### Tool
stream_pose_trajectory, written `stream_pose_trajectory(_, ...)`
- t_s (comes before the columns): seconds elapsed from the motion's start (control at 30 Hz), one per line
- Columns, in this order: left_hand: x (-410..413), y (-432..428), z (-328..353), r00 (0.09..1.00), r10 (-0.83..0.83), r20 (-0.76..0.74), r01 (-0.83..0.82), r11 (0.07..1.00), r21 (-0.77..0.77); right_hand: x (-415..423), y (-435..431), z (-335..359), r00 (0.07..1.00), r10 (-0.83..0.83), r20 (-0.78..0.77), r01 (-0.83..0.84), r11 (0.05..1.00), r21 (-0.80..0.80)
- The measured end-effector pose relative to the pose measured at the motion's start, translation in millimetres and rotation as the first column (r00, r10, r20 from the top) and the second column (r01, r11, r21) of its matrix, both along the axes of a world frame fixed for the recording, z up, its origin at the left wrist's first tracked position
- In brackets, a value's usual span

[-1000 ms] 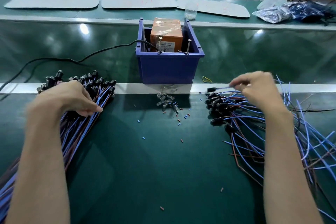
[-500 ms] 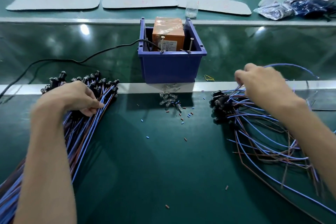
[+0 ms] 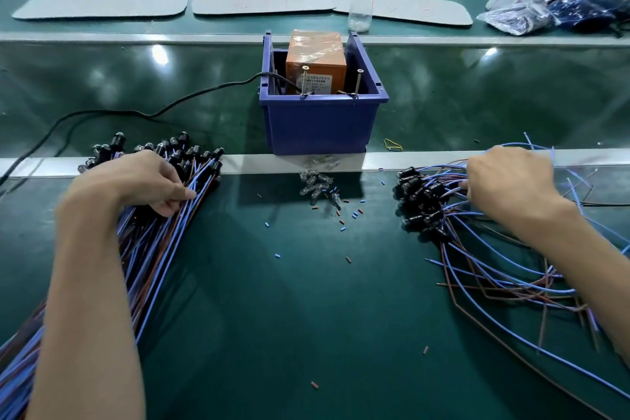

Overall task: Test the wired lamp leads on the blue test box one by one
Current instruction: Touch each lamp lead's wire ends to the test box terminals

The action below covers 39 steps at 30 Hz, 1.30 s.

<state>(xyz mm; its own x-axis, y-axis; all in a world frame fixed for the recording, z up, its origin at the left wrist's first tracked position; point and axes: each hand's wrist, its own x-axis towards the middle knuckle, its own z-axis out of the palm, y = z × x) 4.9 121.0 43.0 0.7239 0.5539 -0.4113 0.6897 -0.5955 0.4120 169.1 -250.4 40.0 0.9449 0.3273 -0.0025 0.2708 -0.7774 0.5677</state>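
Observation:
The blue test box stands against the metal rail, holding an orange unit and two upright screws on its front rim. At the left lies a straight bundle of lamp leads, blue and brown wires with black holders. My left hand rests on this bundle with its fingers curled around the wires. At the right is a looser pile of leads with black holders. On this pile my right hand is closed on some wires; its fingertips are hidden.
Loose glass bulbs and bits of cut insulation lie in front of the box. A black cable runs left from the box. A yellow rubber band, a plastic cup and plastic bags lie beyond.
My right hand has moved right and down onto the right pile, and the blue wire that arched above it has dropped. My left hand has stayed on the left bundle.

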Motion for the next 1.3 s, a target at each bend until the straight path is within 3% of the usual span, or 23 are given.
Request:
stream_pose_trajectory(0.2,0.2,8.9,1.6,0.999,-0.029,0.024,0.026,0.993,0.114,-7.1,0.8,7.0,0.977,-0.016,-0.213,0.040,0.993,0.110)
stream_pose_trajectory(0.3,-1.0,16.5,6.3,0.998,-0.028,0.063,0.015,0.982,0.189,-13.9,2.4,27.9,0.981,-0.014,-0.195,0.040,0.991,0.128)
stream_pose_trajectory(0.4,-3.3,27.7,12.6,0.980,0.003,0.200,-0.046,0.977,0.210,-25.6,16.3,44.4,0.986,0.050,-0.158,0.014,0.926,0.377)
stream_pose_trajectory(0.5,-7.7,32.2,26.8,0.900,0.016,0.436,-0.094,0.983,0.158,-35.7,38.1,50.0,0.945,0.245,-0.218,-0.028,0.721,0.692)
stream_pose_trajectory(0.6,-7.7,9.6,50.8,0.743,-0.104,0.661,-0.065,0.972,0.227,-43.1,67.6,48.4,0.790,0.515,-0.331,0.125,0.394,0.911)
stream_pose_trajectory(0.7,0.0,-49.6,66.9,0.619,-0.270,0.737,0.233,0.960,0.156,-55.6,96.0,41.1,0.533,0.757,-0.379,0.515,0.065,0.855)
stream_pose_trajectory(0.77,8.3,-86.8,63.8,0.599,-0.433,0.674,0.448,0.878,0.165,-59.3,110.5,35.3,0.465,0.845,-0.265,0.698,-0.166,0.696)
stream_pose_trajectory(0.83,17.6,-112.1,57.7,0.632,-0.529,0.567,0.548,0.822,0.156,-58.4,117.2,31.8,0.520,0.838,-0.167,0.760,-0.365,0.537)
stream_pose_trajectory(0.93,27.9,-131.0,48.9,0.692,-0.581,0.428,0.571,0.804,0.168,-54.2,116.4,28.6,0.643,0.758,-0.106,0.704,-0.532,0.471)
stream_pose_trajectory(1.03,30.1,-135.6,47.2,0.658,-0.610,0.442,0.413,0.783,0.466,-49.4,111.0,27.9,0.749,0.648,-0.140,0.621,-0.612,0.490)
stream_pose_trajectory(1.07,28.5,-136.6,49.9,0.627,-0.601,0.496,0.412,0.796,0.444,-48.2,108.9,29.4,0.757,0.637,-0.141,0.620,-0.635,0.460)
stream_pose_trajectory(1.1,25.3,-139.0,54.1,0.625,-0.551,0.553,0.466,0.831,0.302,-47.0,107.5,30.8,0.756,0.641,-0.130,0.627,-0.655,0.422)
stream_pose_trajectory(1.17,24.2,-152.7,56.4,0.737,-0.422,0.528,0.567,0.811,-0.142,-46.0,105.3,33.5,0.738,0.669,-0.094,0.651,-0.668,0.360)
stream_pose_trajectory(1.23,37.4,-167.0,41.4,0.874,-0.219,0.435,0.426,0.777,-0.463,-47.2,104.7,34.5,0.700,0.711,-0.067,0.691,-0.651,0.315)
stream_pose_trajectory(1.3,53.5,-182.0,26.0,0.877,0.136,0.462,0.260,0.674,-0.692,-48.7,104.8,35.3,0.669,0.738,-0.086,0.722,-0.617,0.314)
